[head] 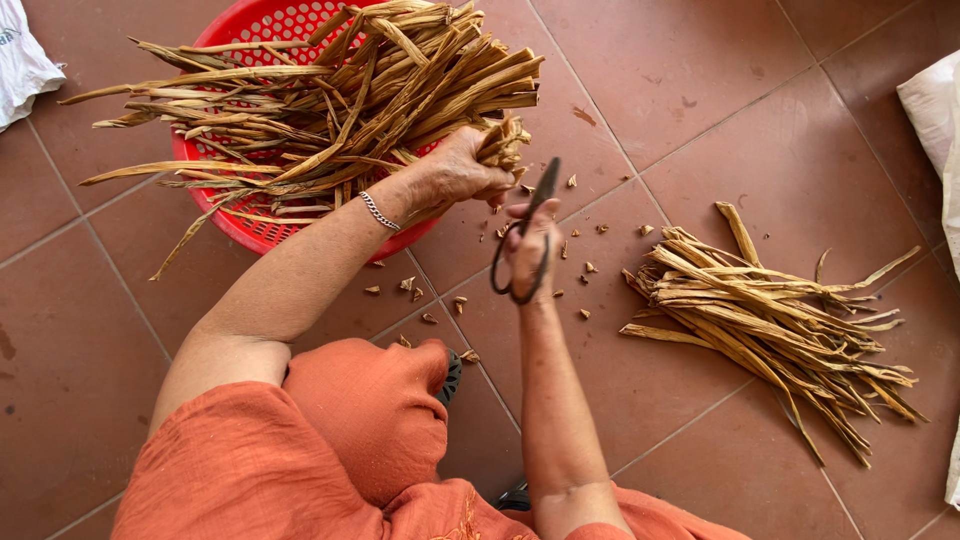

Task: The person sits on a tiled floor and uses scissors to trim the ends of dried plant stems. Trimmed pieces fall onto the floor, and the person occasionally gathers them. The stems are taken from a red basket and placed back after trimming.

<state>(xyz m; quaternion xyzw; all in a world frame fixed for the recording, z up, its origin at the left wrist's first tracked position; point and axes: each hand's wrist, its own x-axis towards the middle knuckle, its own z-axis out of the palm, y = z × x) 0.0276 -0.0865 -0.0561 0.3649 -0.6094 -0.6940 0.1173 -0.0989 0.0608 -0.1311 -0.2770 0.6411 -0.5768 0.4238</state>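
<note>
You are gripping a bunch of dried strips point(503, 140) near its cut ends with your left hand point(455, 175), fingers wrapped shut, just above frame centre at the red basket's point(262, 232) rim; your right hand point(530, 250) is holding dark scissors point(522, 240), fingers through the loops, blades nearly together. The strips are looking light, stiff and brittle, so a hold close to the ends is seeming best. Trimmed bits point(575, 240) are littering the tiled floor point(700, 90); a cut pile point(770, 320) is lying at right, open floor lower left.
</note>
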